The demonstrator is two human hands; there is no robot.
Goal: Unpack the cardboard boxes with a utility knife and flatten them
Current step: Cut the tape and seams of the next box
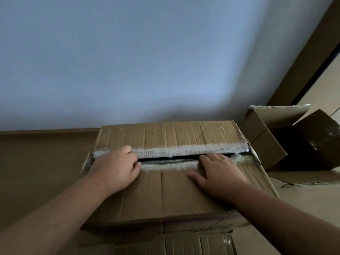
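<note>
a cardboard box lies in the lower middle of the view, on flattened cardboard that shows at 6 o'clock. its two top flaps are parted by a narrow dark slit, with torn pale tape along both edges. the far flap is a little raised above the near one.

the left hand is at the left end of the slit, at 9 o'clock from the box centre; its fingers curl into the slit under the edge of the far flap, so it is grasping that flap. the right hand lies flat on the near flap at 3 o'clock, fingers straight and relaxed, the tips touching the slit edge, holding nothing.

a second box, already open, stands just beside the first one at 2 o'clock, against the pale wall.
</note>
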